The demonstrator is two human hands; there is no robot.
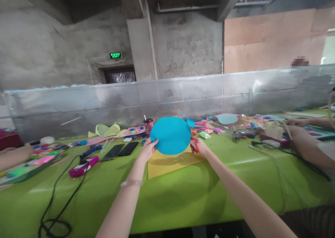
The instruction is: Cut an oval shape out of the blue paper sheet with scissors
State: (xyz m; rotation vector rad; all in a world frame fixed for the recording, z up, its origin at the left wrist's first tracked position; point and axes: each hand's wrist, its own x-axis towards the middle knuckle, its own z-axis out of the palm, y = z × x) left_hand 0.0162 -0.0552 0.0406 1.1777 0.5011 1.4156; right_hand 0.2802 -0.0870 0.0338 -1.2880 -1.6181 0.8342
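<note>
A rounded sheet of blue paper (170, 135) is held up above the table, tilted toward me. My left hand (149, 150) pinches its lower left edge, with the thumb in front. In my right hand (200, 146) is a pair of red-handled scissors (196, 144), fingers closed round the handles. The scissors are at the right edge of the blue paper; their blades are mostly hidden, so I cannot tell whether they are cutting. Under the blue paper, a yellow sheet (163, 166) lies flat on the green table.
Two dark phones (128, 148) lie left of my hands, near a purple power strip (83, 166) with a black cable. A lidded cup (148, 126) stands behind. Coloured craft packets (206, 131) lie at the back. Other people's arms (303, 144) rest at the right and left.
</note>
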